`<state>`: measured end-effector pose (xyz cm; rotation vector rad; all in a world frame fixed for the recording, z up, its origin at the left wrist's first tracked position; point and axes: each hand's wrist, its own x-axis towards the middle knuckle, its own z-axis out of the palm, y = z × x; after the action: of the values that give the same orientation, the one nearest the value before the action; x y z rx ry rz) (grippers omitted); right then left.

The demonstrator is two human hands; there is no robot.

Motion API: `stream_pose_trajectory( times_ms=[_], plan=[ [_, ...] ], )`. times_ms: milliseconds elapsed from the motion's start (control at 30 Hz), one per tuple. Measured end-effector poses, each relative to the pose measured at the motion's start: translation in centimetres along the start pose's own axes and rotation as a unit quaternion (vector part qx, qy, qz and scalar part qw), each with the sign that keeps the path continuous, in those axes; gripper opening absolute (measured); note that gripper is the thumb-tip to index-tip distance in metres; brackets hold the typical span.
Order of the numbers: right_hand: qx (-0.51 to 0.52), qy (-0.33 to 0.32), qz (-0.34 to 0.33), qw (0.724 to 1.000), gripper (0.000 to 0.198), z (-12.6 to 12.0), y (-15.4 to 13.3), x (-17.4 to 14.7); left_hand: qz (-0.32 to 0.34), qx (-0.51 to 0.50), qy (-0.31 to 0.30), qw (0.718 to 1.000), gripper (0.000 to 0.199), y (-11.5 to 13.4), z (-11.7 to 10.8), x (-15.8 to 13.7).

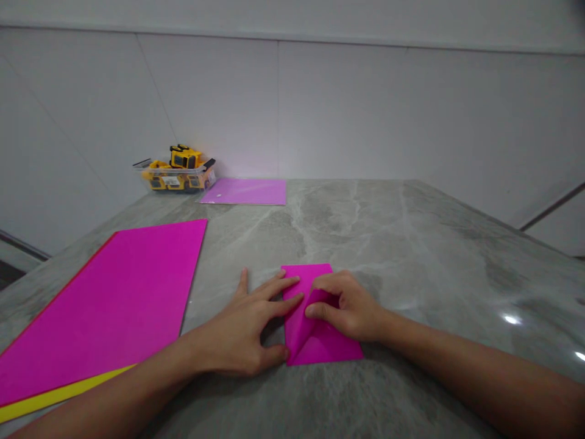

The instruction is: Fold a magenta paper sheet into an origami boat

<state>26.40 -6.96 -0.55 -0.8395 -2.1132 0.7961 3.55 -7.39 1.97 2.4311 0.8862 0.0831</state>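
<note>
A small magenta sheet of paper, partly folded, lies on the grey marbled table in front of me. My right hand pinches a flap of it between thumb and fingers, lifting that flap off the lower layer. Spread fingers of my left hand rest on the paper's left edge, with the thumb at its lower left corner. Part of the paper's right side is hidden behind my right hand.
Large magenta sheets lie at the left, with red and yellow edges showing beneath. Farther back are a lilac sheet or pad and a clear plastic box of yellow toy vehicles. A white wall rises behind the table.
</note>
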Motion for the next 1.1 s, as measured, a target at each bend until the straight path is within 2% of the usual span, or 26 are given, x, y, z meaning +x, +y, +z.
stream_pose_trajectory(
  times_ms=[367,533,1100],
  plan=[
    [-0.041,0.018,0.024,0.999,0.028,0.1,-0.6,0.2,0.011,0.005,-0.019,1.000,0.075,0.3,-0.4,0.1],
    [-0.053,0.021,0.033,0.998,0.026,0.2,-0.8,0.0,0.012,-0.002,-0.030,0.999,0.085,0.2,-0.2,0.1],
    [-0.065,0.021,-0.011,0.998,0.033,0.2,-0.6,-0.2,-0.048,0.026,-0.053,0.997,0.090,1.8,0.4,0.0]
  ],
)
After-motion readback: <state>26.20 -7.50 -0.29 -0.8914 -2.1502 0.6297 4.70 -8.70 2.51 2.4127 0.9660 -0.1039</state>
